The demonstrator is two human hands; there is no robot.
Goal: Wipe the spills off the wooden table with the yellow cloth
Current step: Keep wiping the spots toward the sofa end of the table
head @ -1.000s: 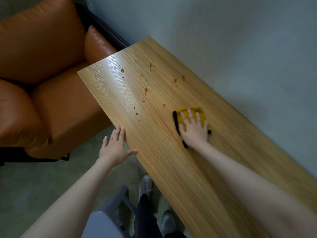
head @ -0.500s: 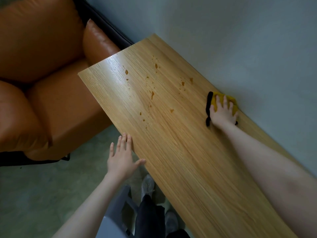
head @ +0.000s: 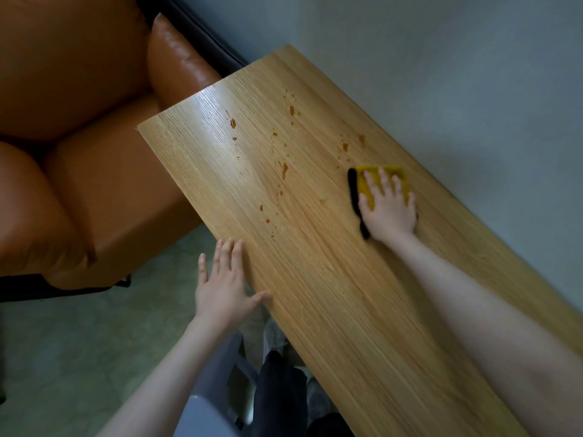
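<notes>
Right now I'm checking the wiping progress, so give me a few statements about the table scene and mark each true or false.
1. The right hand presses flat on the yellow cloth. True.
2. The wooden table is already free of spills. False: brown spills remain beyond and to the left of the cloth.
3. The left hand rests at the table's near edge, fingers straight. True.
4. The left hand holds a second cloth. False: it holds nothing.
5. The cloth lies on the orange sofa. False: it lies on the table.

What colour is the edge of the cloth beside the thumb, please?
Black, along the yellow cloth's left edge beside the right hand; seen in the head view.
</notes>
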